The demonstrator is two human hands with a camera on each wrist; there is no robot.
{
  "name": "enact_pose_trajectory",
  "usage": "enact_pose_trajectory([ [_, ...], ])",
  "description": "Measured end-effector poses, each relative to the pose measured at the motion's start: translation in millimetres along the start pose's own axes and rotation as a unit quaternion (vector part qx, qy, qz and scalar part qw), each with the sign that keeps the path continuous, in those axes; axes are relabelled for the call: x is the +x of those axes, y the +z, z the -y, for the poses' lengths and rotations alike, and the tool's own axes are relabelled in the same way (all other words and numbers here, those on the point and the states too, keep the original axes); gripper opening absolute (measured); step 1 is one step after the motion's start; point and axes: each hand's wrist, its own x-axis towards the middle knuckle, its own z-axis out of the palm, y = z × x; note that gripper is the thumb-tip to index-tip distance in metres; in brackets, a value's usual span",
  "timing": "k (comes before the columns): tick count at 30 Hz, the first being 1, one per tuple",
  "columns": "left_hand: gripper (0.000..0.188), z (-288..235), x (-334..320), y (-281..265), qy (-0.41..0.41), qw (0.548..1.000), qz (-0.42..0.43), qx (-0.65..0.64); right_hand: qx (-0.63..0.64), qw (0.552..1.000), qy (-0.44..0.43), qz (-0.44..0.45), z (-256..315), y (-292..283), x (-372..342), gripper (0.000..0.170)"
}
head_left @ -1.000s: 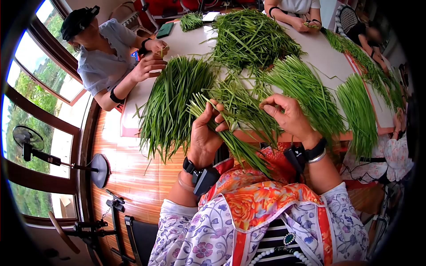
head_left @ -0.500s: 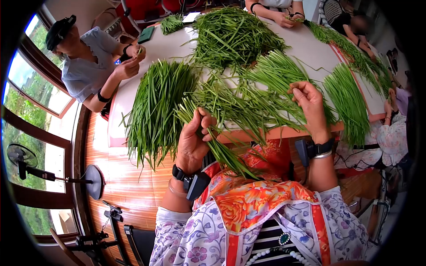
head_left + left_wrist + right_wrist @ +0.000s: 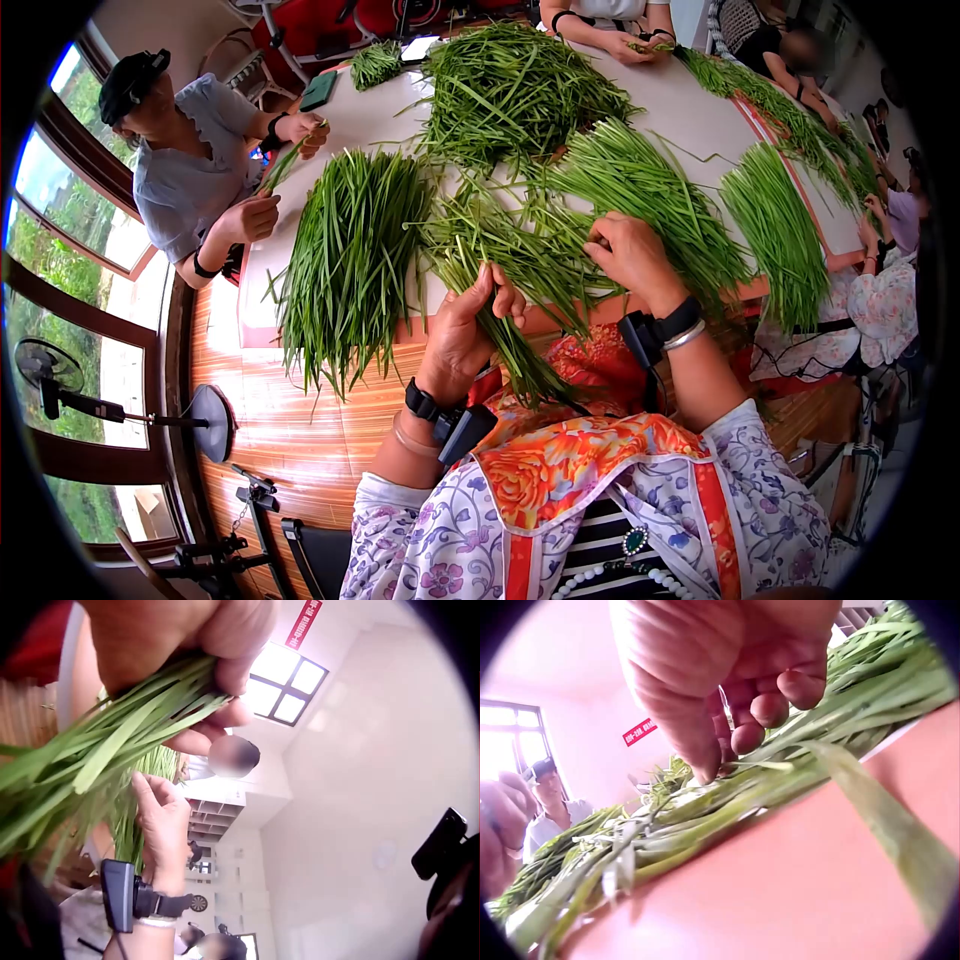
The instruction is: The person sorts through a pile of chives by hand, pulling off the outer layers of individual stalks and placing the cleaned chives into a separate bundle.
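Note:
My left hand [image 3: 462,328] grips a small bunch of garlic chives [image 3: 522,360], its thumb across the pale stems and the green leaves hanging toward my lap. In the left wrist view the leaves [image 3: 112,746] fan out below the curled fingers. Over the loose garlic chives [image 3: 500,225] at the table's near side is my right hand [image 3: 635,258]. Its thumb and forefinger come together at the pile in the right wrist view, where a thin leaf [image 3: 769,765] runs out from the pinch. The other fingers are curled.
A neat heap of chives [image 3: 350,260] lies left, two more bundles [image 3: 650,195] [image 3: 780,235] lie right, and a large tangled pile [image 3: 510,95] sits behind. Other people [image 3: 200,165] work around the table [image 3: 385,105]. A fan [image 3: 50,365] stands by the windows.
My right hand first swung away to the right, then came back left and down to the loose chives. The left hand keeps its bunch. The person at left has drawn their hands apart.

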Motion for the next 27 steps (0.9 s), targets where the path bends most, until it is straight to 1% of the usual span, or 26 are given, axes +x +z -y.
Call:
enact_pose_trajectory([
  [1,0.021,-0.3,0.3,-0.3,-0.016,1.000,-0.003,-0.023,-0.001,1.000,0.005,-0.002,-2.6,0.7,0.6,0.017],
  [2,0.022,-1.1,1.0,-1.0,-0.031,0.998,-0.007,-0.045,0.020,1.000,-0.010,-0.020,-4.3,-1.5,0.3,0.017],
  [3,0.022,-1.9,1.8,-1.6,-0.047,0.997,-0.010,-0.068,0.092,0.996,0.017,-0.010,-2.8,-5.7,0.2,0.017],
  [5,0.023,-0.3,4.0,3.3,-0.036,0.998,-0.034,-0.037,0.231,0.970,0.071,0.010,0.4,-14.1,-2.3,0.017],
  [6,0.023,-0.4,5.2,4.9,-0.034,0.998,-0.043,-0.014,0.287,0.956,0.057,0.005,0.1,-14.5,-3.4,0.017],
  [7,0.024,-0.5,6.6,7.2,-0.031,0.998,-0.052,0.008,0.291,0.955,0.054,0.012,2.4,-16.4,-4.9,0.016],
  [10,0.024,3.5,14.3,18.6,-0.031,0.991,-0.122,0.035,0.311,0.948,0.053,0.036,13.1,-19.3,-11.8,0.015],
  [12,0.021,6.8,17.5,26.1,-0.028,0.983,-0.172,0.054,0.354,0.933,0.044,0.055,26.2,-17.0,-15.8,0.014],
  [13,0.021,9.3,18.2,27.1,-0.018,0.981,-0.181,0.062,0.376,0.924,0.040,0.064,34.2,-17.3,-18.1,0.014],
  [14,0.021,11.7,19.3,27.9,-0.009,0.979,-0.189,0.070,0.340,0.937,0.041,0.064,41.5,-19.5,-20.0,0.013],
  [15,0.020,13.4,19.9,27.9,0.001,0.977,-0.197,0.079,0.307,0.950,0.005,0.045,52.4,-22.5,-21.2,0.012],
  [16,0.018,15.9,19.6,24.6,0.006,0.976,-0.208,0.069,0.300,0.953,-0.010,0.040,55.0,-18.5,-22.3,0.012],
  [18,0.017,15.7,18.2,24.0,0.013,0.978,-0.201,0.052,0.272,0.961,-0.053,0.027,62.0,-15.1,-23.1,0.011],
  [21,0.017,17.5,17.1,15.6,0.031,0.982,-0.185,0.026,0.289,0.955,-0.064,0.028,69.1,-13.2,-24.2,0.012],
  [23,0.017,16.6,15.8,12.7,0.033,0.985,-0.172,0.002,0.344,0.935,-0.014,0.084,68.5,-14.3,-26.2,0.011],
  [25,0.018,13.8,16.7,12.5,0.020,0.987,-0.157,-0.026,0.416,0.899,0.046,0.131,67.3,-12.8,-27.8,0.012],
  [27,0.018,11.2,16.6,19.5,0.016,0.985,-0.169,-0.021,0.457,0.872,0.089,0.154,66.0,-12.7,-29.0,0.012],
])
